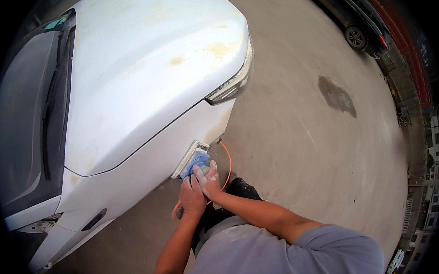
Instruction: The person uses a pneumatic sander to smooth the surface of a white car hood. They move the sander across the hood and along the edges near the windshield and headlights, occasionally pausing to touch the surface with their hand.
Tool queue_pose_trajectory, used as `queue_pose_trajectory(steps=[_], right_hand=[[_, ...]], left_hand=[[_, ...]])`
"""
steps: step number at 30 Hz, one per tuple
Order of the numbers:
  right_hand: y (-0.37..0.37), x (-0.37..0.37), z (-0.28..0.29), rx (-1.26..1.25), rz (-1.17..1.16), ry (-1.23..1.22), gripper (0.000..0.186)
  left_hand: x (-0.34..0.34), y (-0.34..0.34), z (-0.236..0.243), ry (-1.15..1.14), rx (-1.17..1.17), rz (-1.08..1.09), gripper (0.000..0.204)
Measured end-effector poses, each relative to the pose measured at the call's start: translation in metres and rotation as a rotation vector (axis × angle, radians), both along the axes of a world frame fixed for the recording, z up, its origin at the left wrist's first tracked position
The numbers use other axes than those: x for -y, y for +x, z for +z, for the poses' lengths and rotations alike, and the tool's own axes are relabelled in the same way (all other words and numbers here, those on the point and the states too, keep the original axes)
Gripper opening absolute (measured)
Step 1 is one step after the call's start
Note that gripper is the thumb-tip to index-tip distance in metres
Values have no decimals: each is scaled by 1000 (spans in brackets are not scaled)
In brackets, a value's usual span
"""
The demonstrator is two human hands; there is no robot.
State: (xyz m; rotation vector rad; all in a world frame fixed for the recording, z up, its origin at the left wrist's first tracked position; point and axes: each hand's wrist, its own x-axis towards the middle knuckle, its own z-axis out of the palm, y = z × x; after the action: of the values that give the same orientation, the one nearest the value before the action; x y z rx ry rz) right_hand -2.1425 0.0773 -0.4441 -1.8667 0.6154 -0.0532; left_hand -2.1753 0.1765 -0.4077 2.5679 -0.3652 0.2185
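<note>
A sander with a pale, flat rectangular pad and a blue upper part lies against the side of a white car's front fender, below the headlight. My left hand is closed on its near end. My right hand, dusted white, grips it alongside, the two hands touching. The fingers hide part of the tool. An orange hose loops beside my hands; where it joins the tool cannot be made out.
The car's hood has yellowish patches, and its headlight is at the front corner. The windshield is on the left. Concrete ground with a dark stain stretches right. A dark car stands far right.
</note>
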Motion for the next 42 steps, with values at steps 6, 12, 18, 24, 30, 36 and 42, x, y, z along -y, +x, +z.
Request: queue_pose_trajectory(steps=[6,12,18,24,30,36,42], right_hand=[[35,114,-21,-29,47,34,96],[91,247,-90,1,209,176,74],[133,337,-120,180,437,186,52],[96,269,-54,254,834,-38,51],[40,181,-78,372,1327,-281,59],[27,151,-18,554,1582,-512,53],[162,228,99,858,1607,-564,40]], left_hand=[[115,31,-33,24,-18,37,50],[236,78,-80,184,94,94,59],[337,99,-127,227,108,322,63],[272,38,-122,129,177,592,75],[219,-35,-183,-103,363,941,83],[227,-64,-178,-525,313,1286,76],[318,-21,-131,-899,410,1835,79]])
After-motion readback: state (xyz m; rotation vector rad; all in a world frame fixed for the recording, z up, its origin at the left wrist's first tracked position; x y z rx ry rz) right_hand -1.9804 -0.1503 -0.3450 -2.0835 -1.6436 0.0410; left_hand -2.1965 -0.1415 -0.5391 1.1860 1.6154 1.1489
